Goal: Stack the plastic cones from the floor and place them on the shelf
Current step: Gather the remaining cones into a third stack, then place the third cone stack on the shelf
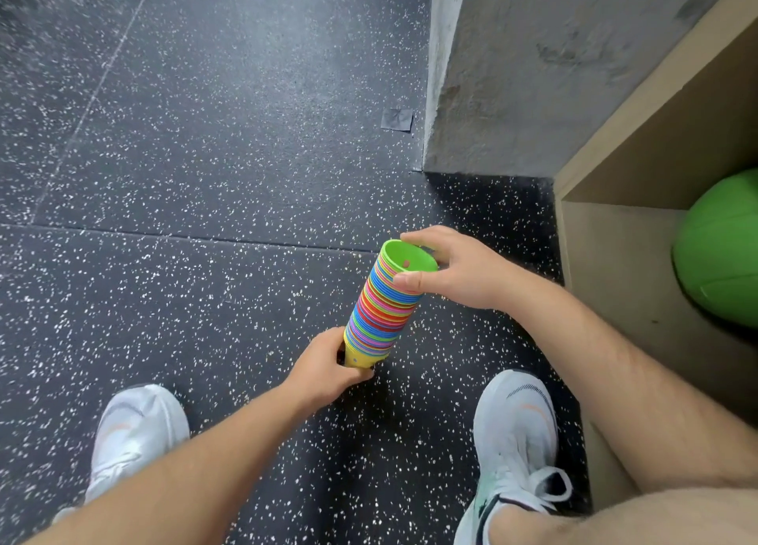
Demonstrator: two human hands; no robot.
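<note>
The stack of cones (383, 306) sits just below the middle of the frame, apparently held clear of the floor (205, 175). It is tilted, with its wide open end up and to the right and its narrow end down and to the left.

The left hand (332, 364) curls round the yellow bottom cone, likely to bear the weight and stop the nested pieces sliding out. The right hand (455, 270) pinches the upper rims between thumb and fingers, which seems meant to steady the tall column and keep it from splitting. Holding both ends suits a carry toward the shelf (615, 257), which opens at the right edge of the frame.

The stack is a dense run of thin coloured rims in blue, red, orange, pink and green. It is topped by a bright green cone with a small hole in its wall.

A green ball (722, 249) lies inside the shelf compartment. At the bottom of the frame a white left shoe (139, 434) and right shoe (512, 429) stand either side of the stack on the black speckled floor. A grey wall (533, 73) rises in the upper right.
</note>
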